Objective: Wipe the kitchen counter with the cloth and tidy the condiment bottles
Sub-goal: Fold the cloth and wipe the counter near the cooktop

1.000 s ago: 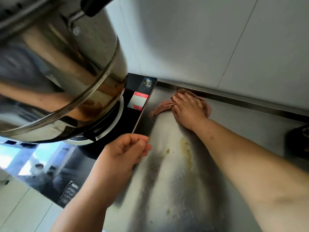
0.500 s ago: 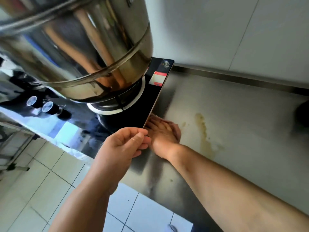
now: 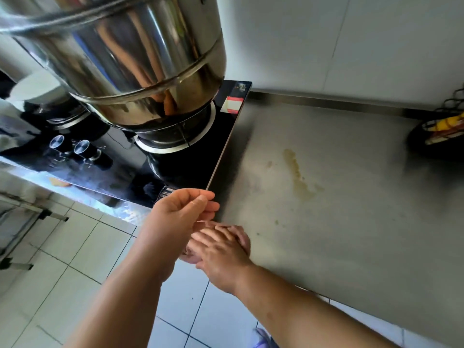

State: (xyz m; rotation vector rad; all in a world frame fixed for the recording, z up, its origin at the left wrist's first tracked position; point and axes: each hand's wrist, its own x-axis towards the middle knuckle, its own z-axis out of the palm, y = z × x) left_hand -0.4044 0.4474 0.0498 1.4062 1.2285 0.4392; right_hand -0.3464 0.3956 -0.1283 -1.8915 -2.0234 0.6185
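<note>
My right hand (image 3: 221, 249) lies palm down at the front edge of the stainless steel counter (image 3: 339, 209), beside the stove's near corner. It presses on the pink cloth (image 3: 244, 243), of which only a thin rim shows past the fingers. My left hand (image 3: 180, 214) hovers just above it, fingers curled with the thumb on the index finger, holding nothing. A yellowish streak of stain (image 3: 298, 177) runs across the middle of the counter. I see no condiment bottle plainly.
A large steel pot (image 3: 140, 66) stands on the black glass stove (image 3: 175, 167) at left, with two knobs (image 3: 67, 144) at its front. A dark wire basket (image 3: 442, 126) with yellow items sits at the far right by the white wall. Tiled floor lies below.
My right hand has dragged the cloth from the back wall along the stove's side to the counter's front edge. My left hand has kept its curled pose near the stove corner.
</note>
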